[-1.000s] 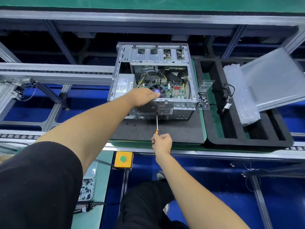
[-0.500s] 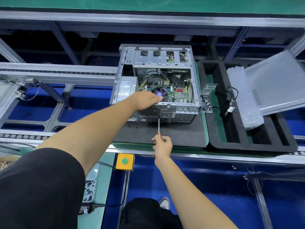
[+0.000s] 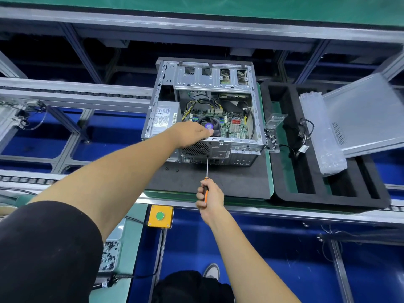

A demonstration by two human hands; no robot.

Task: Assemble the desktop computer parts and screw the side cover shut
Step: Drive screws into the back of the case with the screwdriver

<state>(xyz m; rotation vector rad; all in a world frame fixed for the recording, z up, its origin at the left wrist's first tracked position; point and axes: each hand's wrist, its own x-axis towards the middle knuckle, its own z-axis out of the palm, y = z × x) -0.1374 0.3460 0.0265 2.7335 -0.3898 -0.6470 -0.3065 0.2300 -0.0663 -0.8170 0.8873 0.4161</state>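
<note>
An open silver computer case (image 3: 209,84) lies on its side on a black mat (image 3: 218,182), motherboard and CPU fan (image 3: 211,125) exposed. My left hand (image 3: 190,135) rests over the case's near rim beside the fan, gripping the edge. My right hand (image 3: 209,196) is closed on an orange-handled screwdriver (image 3: 206,171), whose tip touches the rear panel below the vent grille (image 3: 195,148). The grey side cover (image 3: 367,114) leans at the right over a black foam tray.
A black foam tray (image 3: 323,193) at right holds cables and a bubble-wrap bag (image 3: 321,136). A clear box of screws (image 3: 272,138) sits beside the case. A yellow box with a green button (image 3: 160,216) hangs at the bench's front edge. Two loose screws (image 3: 171,169) lie on the mat.
The view has shifted slightly; both hands stay in place on the case and the screwdriver, with the right hand's grip turning a little on the handle.
</note>
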